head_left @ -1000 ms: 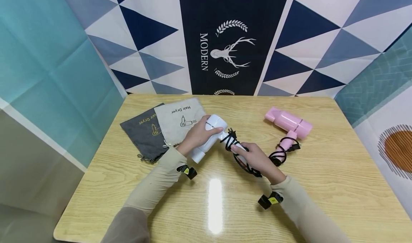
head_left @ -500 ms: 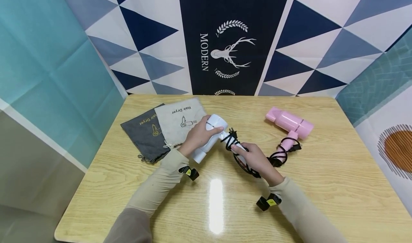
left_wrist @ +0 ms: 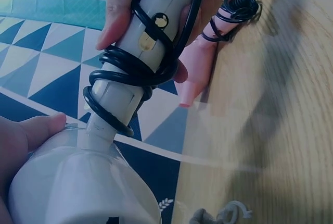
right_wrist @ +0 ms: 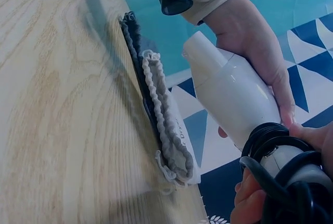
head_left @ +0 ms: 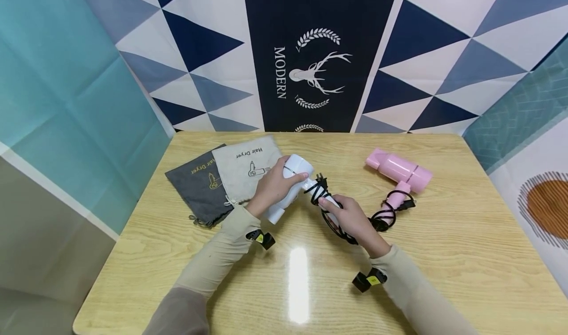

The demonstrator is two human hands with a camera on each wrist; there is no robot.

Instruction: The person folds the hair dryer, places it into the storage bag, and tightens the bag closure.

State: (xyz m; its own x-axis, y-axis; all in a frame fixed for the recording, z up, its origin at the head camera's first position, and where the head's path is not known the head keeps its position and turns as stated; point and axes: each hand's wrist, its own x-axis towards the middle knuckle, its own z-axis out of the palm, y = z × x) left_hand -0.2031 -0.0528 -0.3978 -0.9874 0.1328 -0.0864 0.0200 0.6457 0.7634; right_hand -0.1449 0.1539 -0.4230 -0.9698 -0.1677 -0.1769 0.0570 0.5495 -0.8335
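Observation:
A white hair dryer (head_left: 290,197) is held above the table between both hands. My left hand (head_left: 272,184) grips its barrel, thumb across the top near the handle joint. Round the handle my right hand (head_left: 350,217) curls its fingers. A black power cord (left_wrist: 127,70) is wound in several loops about that handle, with the plug (head_left: 321,178) sticking out near the joint. In the right wrist view the dryer's nozzle (right_wrist: 202,52) points back toward the left wrist. The dryer's far underside is hidden.
A pink hair dryer (head_left: 399,170), its black cord wrapped round the handle, lies on the table at right. At left a light grey drawstring pouch (head_left: 237,177) printed "Hair Dryer" overlaps a dark grey pouch (head_left: 191,177). A patterned cloth wall (head_left: 213,69) stands behind.
Both hands keep their hold on the white hair dryer, which has shifted and tilted only very slightly. The pouches and the pink dryer lie where they were.

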